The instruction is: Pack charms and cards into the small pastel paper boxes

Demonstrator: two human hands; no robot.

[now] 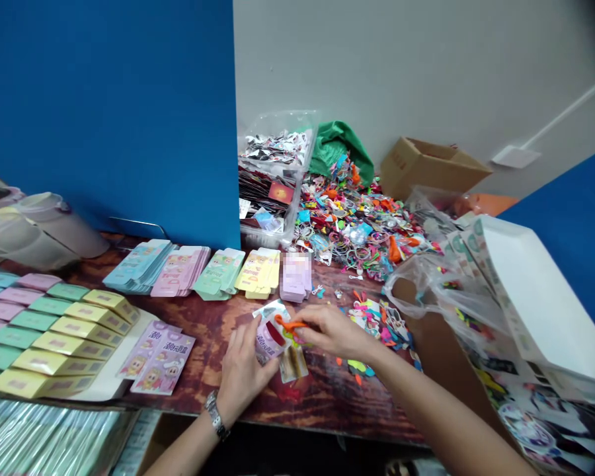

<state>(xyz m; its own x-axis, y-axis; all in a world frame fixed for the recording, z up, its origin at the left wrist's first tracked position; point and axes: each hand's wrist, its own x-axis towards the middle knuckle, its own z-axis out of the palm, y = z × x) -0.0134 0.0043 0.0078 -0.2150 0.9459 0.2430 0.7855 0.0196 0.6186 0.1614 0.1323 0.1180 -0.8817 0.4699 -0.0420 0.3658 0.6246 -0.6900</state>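
My left hand is closed around a small purple printed carton just above the table. Something dark red shows at the carton's side. In my right hand, the fingers pinch an orange trinket close to the carton's top. Yellow-green bits show under those fingers, too small to make out. Beneath the hands lies a gold-brown card. To the right of my right hand is a small pile of colourful trinkets.
Flat cartons stand in blue, pink, green, yellow and purple stacks. Rows of filled boxes and two purple cartons lie left. Behind are a trinket heap, a clear bin and a cardboard box.
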